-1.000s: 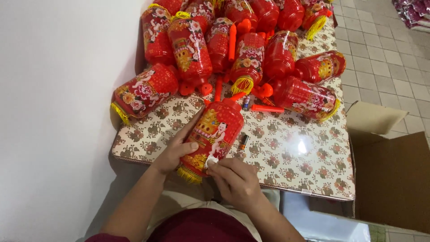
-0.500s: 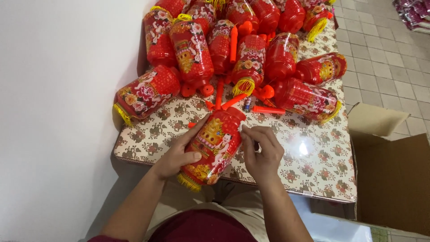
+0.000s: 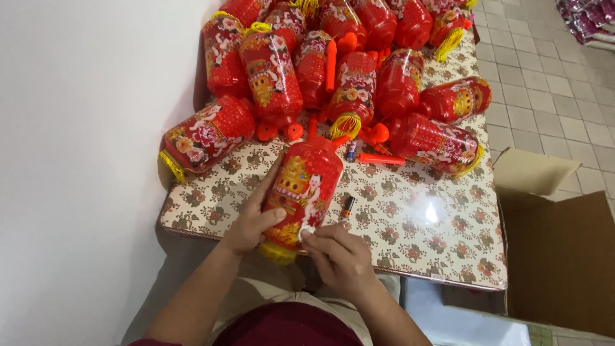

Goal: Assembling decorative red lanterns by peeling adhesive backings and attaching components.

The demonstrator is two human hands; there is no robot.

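Observation:
A red plastic lantern (image 3: 306, 186) with gold pictures and a yellow fringe at its near end lies lengthwise on the flowered tablecloth (image 3: 416, 224). My left hand (image 3: 253, 221) grips its left side. My right hand (image 3: 336, 256) is at its near end, fingertips pinching a small white piece against the lantern's base. A small dark battery (image 3: 347, 207) lies on the cloth just right of the lantern, and another small battery (image 3: 351, 150) lies farther back.
Several more red lanterns (image 3: 333, 57) are piled across the far half of the table, with orange plastic handles (image 3: 381, 158) among them. A white wall (image 3: 77, 128) runs along the left. An open cardboard box (image 3: 557, 256) stands on the tiled floor at the right.
My right hand moved from beside the lantern's upper right back down to its near end. The lantern was turned slightly and stays in my left hand.

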